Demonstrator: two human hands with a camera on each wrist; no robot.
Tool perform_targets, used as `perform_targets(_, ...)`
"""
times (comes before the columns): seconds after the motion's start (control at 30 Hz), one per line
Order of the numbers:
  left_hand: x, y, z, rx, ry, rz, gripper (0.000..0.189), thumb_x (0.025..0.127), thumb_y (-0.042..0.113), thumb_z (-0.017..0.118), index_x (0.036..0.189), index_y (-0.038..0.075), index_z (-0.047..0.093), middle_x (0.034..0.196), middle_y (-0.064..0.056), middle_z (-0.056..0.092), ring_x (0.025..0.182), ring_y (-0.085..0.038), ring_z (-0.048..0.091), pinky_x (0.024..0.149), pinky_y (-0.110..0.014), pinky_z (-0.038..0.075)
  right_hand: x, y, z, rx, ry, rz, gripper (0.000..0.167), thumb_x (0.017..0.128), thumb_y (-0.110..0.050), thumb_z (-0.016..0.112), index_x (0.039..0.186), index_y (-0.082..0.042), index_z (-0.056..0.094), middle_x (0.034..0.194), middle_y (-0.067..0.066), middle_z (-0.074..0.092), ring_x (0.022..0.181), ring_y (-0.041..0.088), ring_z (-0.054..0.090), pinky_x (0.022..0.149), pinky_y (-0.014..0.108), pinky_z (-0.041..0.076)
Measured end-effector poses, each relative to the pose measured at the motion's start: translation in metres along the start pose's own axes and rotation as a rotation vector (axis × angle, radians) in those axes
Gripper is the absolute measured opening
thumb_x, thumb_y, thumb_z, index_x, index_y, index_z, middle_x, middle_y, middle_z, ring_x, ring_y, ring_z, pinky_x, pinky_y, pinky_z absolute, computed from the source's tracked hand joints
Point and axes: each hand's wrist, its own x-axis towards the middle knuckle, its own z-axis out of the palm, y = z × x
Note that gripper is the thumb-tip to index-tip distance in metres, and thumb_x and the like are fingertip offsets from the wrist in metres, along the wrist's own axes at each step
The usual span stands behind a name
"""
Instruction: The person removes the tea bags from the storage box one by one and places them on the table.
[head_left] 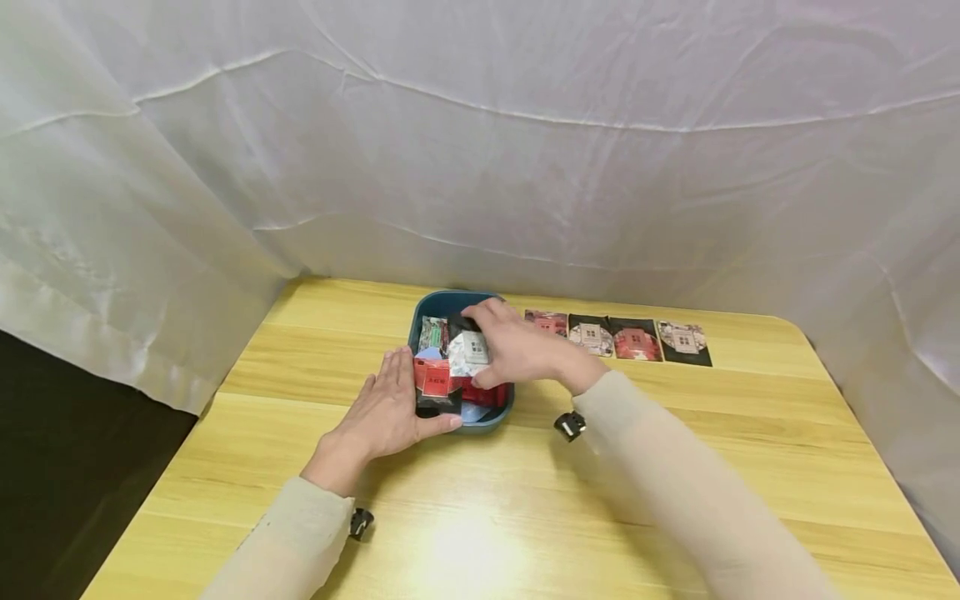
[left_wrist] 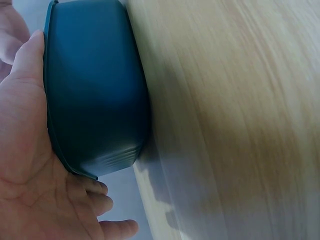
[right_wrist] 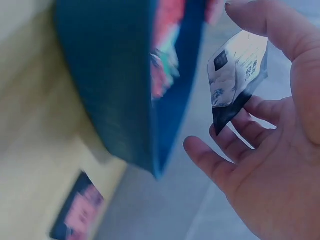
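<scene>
Here, the right hand (head_left: 517, 346) holds a sachet (head_left: 467, 354), lettering too small to read.

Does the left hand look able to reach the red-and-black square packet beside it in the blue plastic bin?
Probably yes: the left hand lies at the rim of the blue plastic bin, and the red-and-black square packet shows mostly uncovered beside it.
</scene>
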Motion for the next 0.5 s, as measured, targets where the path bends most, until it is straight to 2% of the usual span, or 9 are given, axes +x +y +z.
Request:
perform_targets(0.13,0.0,0.001,0.0,-0.007,0.001,0.0,0.137,0.085,0.086,0.061,0.167,-0.004,-0.002,0.175,-0.026,0.002,0.164,-0.042,0.006,0.128,-0.066,0.018,-0.017,0.01,-0.023,0.004,0.021,0.035,0.106,0.078,-0.034,0.087,0.162,-0.002,0.03,0.159,0.018,0.037,0.145,0.034,0.038,0.119,0.051,0.042)
perform_targets(0.27,-0.001,0.002,0.0,-0.007,0.004,-0.003,0.138,0.084,0.086,0.062,0.167,-0.004,-0.003,0.176,-0.024,0.001,0.164,-0.041,0.005,0.128,-0.065,0.016,-0.035,0.026,-0.036,-0.05,0.045,0.08,0.105,0.076,-0.031,0.087,0.16,0.002,0.032,0.155,0.022,0.038,0.142,0.039,0.037,0.12,0.055,0.04)
perform_targets(0.37,-0.001,0.003,-0.001,-0.003,0.005,-0.006,0.138,0.084,0.086,0.062,0.167,-0.004,-0.002,0.176,-0.024,0.001,0.164,-0.041,0.005,0.129,-0.065,0.016,-0.046,0.037,-0.037,-0.136,0.046,0.162,0.106,0.077,-0.032,0.087,0.16,0.004,0.032,0.155,0.025,0.038,0.143,0.043,0.037,0.12,0.057,0.039)
perform_targets(0.5,-0.001,0.004,-0.001,-0.006,0.004,-0.006,0.138,0.083,0.086,0.062,0.167,-0.004,-0.002,0.176,-0.024,0.001,0.164,-0.042,0.005,0.128,-0.065,0.016,-0.057,0.049,-0.025,-0.215,-0.004,0.282,0.103,0.082,-0.033,0.087,0.16,0.004,0.031,0.158,0.027,0.036,0.148,0.046,0.035,0.122,0.059,0.037)
